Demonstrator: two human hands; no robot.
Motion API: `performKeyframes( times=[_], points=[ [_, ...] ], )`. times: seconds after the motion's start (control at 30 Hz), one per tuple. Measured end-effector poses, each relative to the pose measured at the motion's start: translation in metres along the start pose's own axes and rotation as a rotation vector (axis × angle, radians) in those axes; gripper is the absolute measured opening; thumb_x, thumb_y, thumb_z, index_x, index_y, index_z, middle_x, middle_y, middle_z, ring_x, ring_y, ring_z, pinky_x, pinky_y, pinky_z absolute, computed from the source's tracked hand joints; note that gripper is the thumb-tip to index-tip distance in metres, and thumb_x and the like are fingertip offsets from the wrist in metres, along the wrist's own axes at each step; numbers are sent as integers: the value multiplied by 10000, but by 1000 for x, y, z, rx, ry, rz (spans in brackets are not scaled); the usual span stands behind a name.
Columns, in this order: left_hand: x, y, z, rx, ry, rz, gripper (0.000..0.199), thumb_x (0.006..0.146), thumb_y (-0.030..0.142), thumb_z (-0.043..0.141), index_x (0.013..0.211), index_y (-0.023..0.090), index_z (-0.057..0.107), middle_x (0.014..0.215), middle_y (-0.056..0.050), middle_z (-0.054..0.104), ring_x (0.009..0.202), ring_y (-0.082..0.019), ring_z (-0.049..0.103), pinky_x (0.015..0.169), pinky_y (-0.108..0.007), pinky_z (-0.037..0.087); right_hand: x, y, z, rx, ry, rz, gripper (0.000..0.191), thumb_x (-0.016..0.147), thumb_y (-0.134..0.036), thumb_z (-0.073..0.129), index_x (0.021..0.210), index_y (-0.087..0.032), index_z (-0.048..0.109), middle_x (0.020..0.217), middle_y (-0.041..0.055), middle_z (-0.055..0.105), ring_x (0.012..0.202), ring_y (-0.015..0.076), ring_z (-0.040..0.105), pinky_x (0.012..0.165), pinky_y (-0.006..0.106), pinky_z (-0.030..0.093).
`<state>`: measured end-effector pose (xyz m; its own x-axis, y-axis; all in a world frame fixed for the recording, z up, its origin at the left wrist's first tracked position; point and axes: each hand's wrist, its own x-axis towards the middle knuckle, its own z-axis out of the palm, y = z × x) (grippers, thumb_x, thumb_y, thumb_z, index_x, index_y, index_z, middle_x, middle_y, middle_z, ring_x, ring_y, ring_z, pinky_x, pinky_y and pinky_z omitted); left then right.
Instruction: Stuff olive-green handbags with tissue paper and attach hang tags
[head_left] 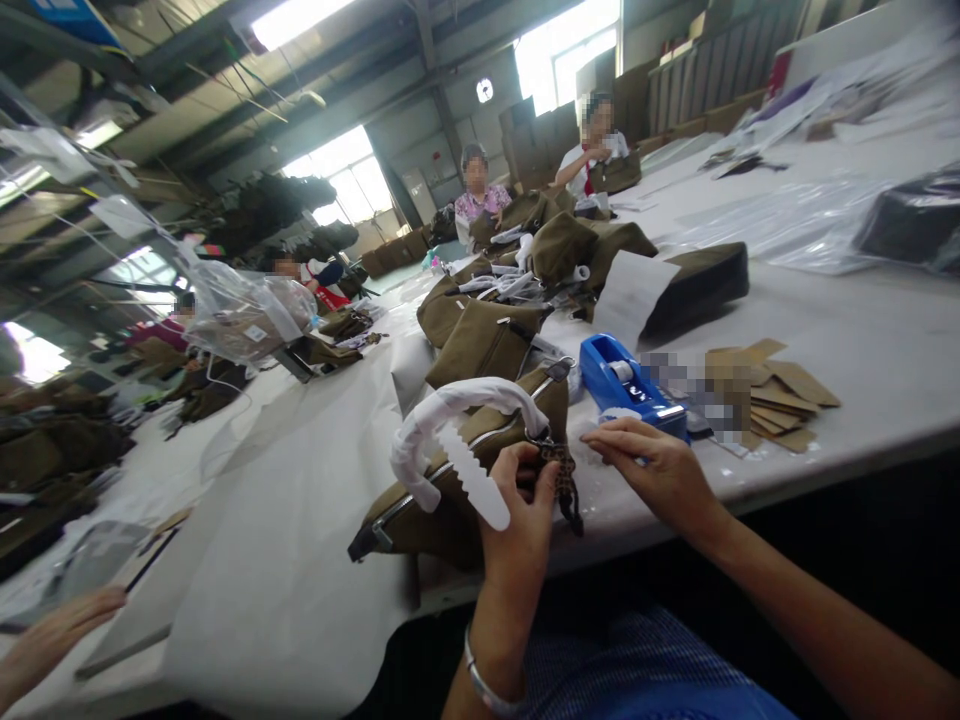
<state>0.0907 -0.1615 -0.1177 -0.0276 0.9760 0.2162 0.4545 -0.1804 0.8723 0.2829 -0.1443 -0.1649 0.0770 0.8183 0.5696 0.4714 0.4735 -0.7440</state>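
An olive-brown bag [465, 440] with a silver zip lies in front of me at the table's edge. Its handle [480, 390] is wrapped in white material, and a white strip with a scalloped edge [472, 475] hangs beside it. My left hand [521, 500] is closed on a dark patterned tassel charm [559, 470] by the handle's end. To the right, my right hand [664, 475] has thumb and fingertips pinched together, just in front of a blue tape dispenser [630, 385]. Whatever sits in that pinch is too small to make out.
Brown card tags [780, 395] lie right of the dispenser. More olive bags [487, 340] are heaped behind, beside clear plastic bags [810, 220]. Another person's hand [67, 640] rests at the lower left. Co-workers [480, 195] sit at the far side.
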Motion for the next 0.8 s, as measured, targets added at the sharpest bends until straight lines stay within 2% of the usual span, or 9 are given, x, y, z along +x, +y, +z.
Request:
performKeyframes(
  times=[0.1, 0.17, 0.23, 0.3, 0.4, 0.5, 0.63, 0.8],
  points=[
    [-1, -2, -2, -55, -13, 9, 302, 888, 291, 726, 1165, 199, 650, 966, -44, 721, 775, -164, 720, 644, -249, 598, 4, 0, 6, 43, -14, 5, 237, 972, -371, 606, 1003, -246, 805, 995, 65, 758, 885, 207, 716, 795, 317, 616],
    [0, -4, -5, -52, -33, 67, 359, 926, 301, 692, 1261, 197, 619, 984, -55, 729, 725, -153, 722, 645, -262, 617, 6, 1, 10, 81, -13, 8, 233, 972, -360, 605, 1020, -246, 802, 990, 61, 752, 846, 193, 708, 757, 306, 613],
    [2, -3, -9, 46, -10, 186, 289, 988, 277, 607, 1265, 200, 639, 1032, -78, 744, 779, -173, 741, 739, -315, 638, 9, 1, 14, 108, -3, 16, 237, 976, -346, 593, 1030, -246, 801, 987, 53, 749, 805, 178, 697, 737, 297, 608],
    [6, 0, -13, 199, 62, 328, 234, 1015, 223, 552, 1203, 211, 691, 1097, -90, 750, 942, -213, 746, 889, -377, 622, 10, 2, 18, 121, 15, 24, 237, 977, -330, 588, 1028, -240, 801, 996, 51, 750, 777, 168, 688, 737, 296, 602],
    [14, 6, -17, 348, 117, 452, 218, 991, 158, 585, 1147, 226, 722, 1152, -77, 745, 1098, -235, 712, 1026, -415, 565, 9, 3, 21, 113, 36, 36, 216, 971, -311, 601, 1016, -234, 798, 985, 47, 749, 731, 158, 672, 726, 300, 589],
    [20, 9, -18, 393, 94, 460, 218, 960, 119, 627, 1130, 220, 720, 1142, -65, 744, 1089, -226, 713, 1036, -408, 558, 9, 5, 21, 93, 43, 26, 210, 974, -284, 593, 1020, -236, 792, 982, 43, 749, 724, 159, 673, 719, 302, 588],
    [21, 9, -17, 434, 90, 437, 253, 937, 89, 645, 1128, 236, 722, 1149, -56, 736, 1068, -230, 715, 1025, -416, 561, 13, 7, 15, 23, 56, -54, 228, 978, -245, 575, 1060, -245, 787, 1029, 46, 753, 905, 192, 714, 833, 307, 597],
    [20, 9, -16, 450, 83, 436, 262, 922, 73, 659, 1117, 233, 729, 1131, -54, 729, 1049, -230, 714, 994, -402, 570, 20, 9, 8, -89, 88, -100, 251, 1002, -275, 551, 1074, -255, 790, 1052, 48, 755, 943, 196, 723, 910, 324, 591]
  ],
)
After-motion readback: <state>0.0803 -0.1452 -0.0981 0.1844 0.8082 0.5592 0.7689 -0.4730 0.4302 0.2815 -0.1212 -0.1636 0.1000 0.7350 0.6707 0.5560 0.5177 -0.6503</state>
